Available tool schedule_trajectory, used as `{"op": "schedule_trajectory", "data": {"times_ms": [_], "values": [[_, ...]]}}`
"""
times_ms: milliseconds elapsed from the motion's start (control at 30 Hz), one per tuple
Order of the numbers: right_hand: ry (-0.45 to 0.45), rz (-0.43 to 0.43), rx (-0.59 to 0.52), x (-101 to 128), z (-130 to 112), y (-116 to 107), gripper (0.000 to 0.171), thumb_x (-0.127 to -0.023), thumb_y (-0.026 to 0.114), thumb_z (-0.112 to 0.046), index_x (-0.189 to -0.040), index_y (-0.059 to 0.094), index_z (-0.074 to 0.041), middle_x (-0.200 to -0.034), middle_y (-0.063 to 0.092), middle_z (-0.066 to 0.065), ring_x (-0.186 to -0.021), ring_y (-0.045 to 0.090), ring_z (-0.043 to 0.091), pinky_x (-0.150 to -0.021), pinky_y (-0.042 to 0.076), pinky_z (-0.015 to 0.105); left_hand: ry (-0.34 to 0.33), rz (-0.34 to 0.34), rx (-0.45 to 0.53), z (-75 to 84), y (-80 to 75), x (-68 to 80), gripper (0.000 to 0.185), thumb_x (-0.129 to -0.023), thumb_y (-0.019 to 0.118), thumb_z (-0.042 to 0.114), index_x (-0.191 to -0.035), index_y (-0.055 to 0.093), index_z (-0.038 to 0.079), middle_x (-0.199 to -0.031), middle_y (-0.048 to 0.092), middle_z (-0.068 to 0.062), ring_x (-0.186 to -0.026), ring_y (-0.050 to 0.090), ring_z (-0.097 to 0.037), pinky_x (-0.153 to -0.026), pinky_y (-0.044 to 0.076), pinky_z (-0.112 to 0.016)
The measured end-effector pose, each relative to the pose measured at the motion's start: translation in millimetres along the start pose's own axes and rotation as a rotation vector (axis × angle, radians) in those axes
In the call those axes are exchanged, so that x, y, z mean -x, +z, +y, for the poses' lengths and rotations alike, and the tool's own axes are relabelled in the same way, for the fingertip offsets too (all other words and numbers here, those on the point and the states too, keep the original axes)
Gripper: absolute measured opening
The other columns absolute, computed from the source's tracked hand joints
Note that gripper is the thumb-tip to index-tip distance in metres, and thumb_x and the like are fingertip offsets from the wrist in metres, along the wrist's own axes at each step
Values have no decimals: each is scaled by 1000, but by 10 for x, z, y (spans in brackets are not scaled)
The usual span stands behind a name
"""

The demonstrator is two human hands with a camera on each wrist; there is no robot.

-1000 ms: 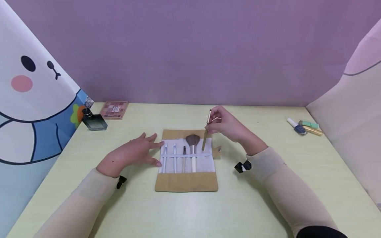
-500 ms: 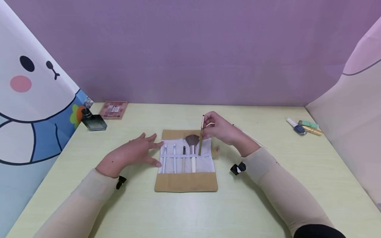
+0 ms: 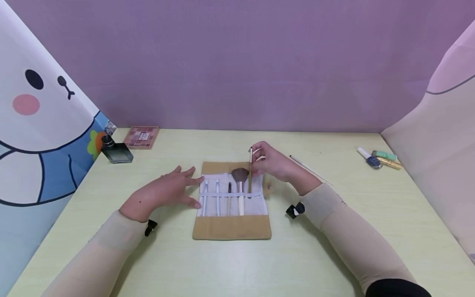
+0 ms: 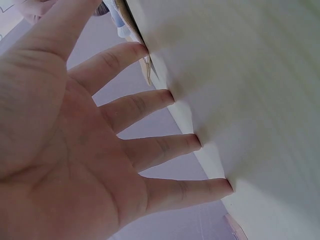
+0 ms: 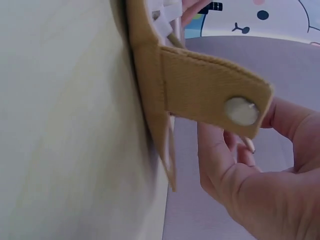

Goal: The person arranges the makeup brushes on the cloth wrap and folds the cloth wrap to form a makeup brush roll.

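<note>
A tan fabric brush roll (image 3: 231, 227) lies open in the middle of the table, its white band (image 3: 230, 194) holding several makeup brushes, the largest a fluffy brown one (image 3: 240, 175). My right hand (image 3: 272, 163) pinches a thin gold-handled brush (image 3: 250, 171) upright, its lower end at the band's right side. The roll's snap tab (image 5: 215, 95) shows close in the right wrist view. My left hand (image 3: 167, 192) lies flat on the table at the roll's left edge, fingers (image 4: 150, 105) spread and straight.
A dark perfume bottle (image 3: 116, 150) and a pink eyeshadow palette (image 3: 142, 137) sit at the back left. A thin stick (image 3: 309, 169) lies right of the roll. Nail polish bottles (image 3: 378, 159) lie at the far right. Printed panels wall in both sides.
My right hand has moved left and down with the gold brush, bringing its lower end to the band. The thin stick behind the hand has come into sight. The left hand stayed put.
</note>
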State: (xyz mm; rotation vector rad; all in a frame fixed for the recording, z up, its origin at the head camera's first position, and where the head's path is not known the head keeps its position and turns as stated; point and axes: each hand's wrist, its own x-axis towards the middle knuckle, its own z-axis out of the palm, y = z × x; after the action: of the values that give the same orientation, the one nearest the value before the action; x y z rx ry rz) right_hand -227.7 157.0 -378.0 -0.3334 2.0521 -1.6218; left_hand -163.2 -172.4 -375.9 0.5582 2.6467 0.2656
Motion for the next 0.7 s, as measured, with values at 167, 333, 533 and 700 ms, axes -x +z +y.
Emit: {"op": "schedule_trajectory", "data": {"times_ms": [167,333,533,700], "values": [[10,-35,62,6,29,-5,65,-95,60,8,-154,34,-1,-111,53,12,-86,70,24,-85,66,40,4,6,-5,-8,6,-5,96,-81,84,63,-161,49,22,-175,29,-26,-157,21,-65,-116,38,-80],[7,-51,195,22,50,-21,62,-96,66,2,-152,40,0,-108,59,11,-87,68,22,-78,63,35,-1,5,-6,-4,4,-5,96,-81,83,63,-161,49,22,-175,29,-25,-157,21,-65,-116,38,-79],[15,-12,393,86,38,-4,52,-94,76,-12,-140,54,-2,-108,66,9,-94,63,19,-77,56,30,-7,1,-6,9,-4,1,96,-81,84,62,-161,49,21,-175,28,-26,-157,21,-65,-116,37,-79],[58,-10,535,150,14,52,48,-93,80,-23,-134,61,-6,-107,67,5,-96,61,19,-81,53,30,-5,1,-10,10,-2,0,96,-81,84,61,-161,49,21,-175,29,-26,-157,22,-65,-116,39,-79]]}}
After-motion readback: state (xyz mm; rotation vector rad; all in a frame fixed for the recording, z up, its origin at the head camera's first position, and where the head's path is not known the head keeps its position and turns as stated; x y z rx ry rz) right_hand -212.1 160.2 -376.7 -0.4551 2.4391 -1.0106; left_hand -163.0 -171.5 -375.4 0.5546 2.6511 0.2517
